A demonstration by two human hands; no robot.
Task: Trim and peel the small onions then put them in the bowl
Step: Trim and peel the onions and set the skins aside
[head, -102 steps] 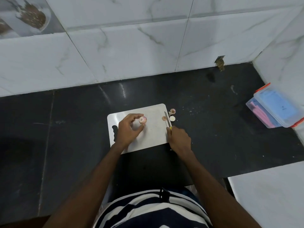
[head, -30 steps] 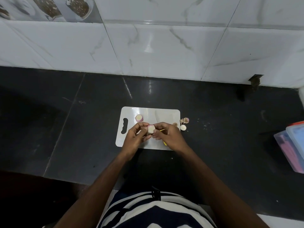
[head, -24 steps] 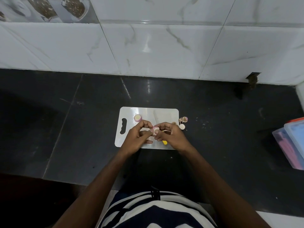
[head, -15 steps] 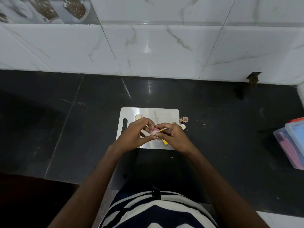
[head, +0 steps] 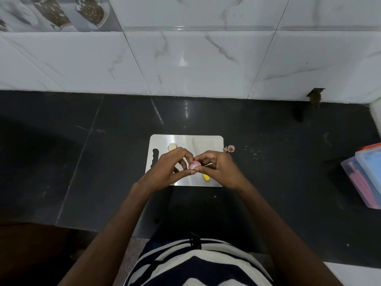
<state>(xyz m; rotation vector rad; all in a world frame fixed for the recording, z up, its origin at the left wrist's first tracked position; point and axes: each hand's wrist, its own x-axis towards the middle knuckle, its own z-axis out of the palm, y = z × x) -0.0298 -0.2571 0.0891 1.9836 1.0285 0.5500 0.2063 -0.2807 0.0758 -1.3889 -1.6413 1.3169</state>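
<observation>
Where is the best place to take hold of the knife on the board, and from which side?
Judging from its pose, grip the yellow handle, coming from the near edge of the cutting board. The knife lies with its blade pointing away toward the wall, and its middle is hidden under the right hand.

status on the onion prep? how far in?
Done: trimmed ends lie beside the cutting board; a cut piece sits on it. In hand: left hand and right hand pinch one small onion, peeling. Left: no bowl in view.
</observation>
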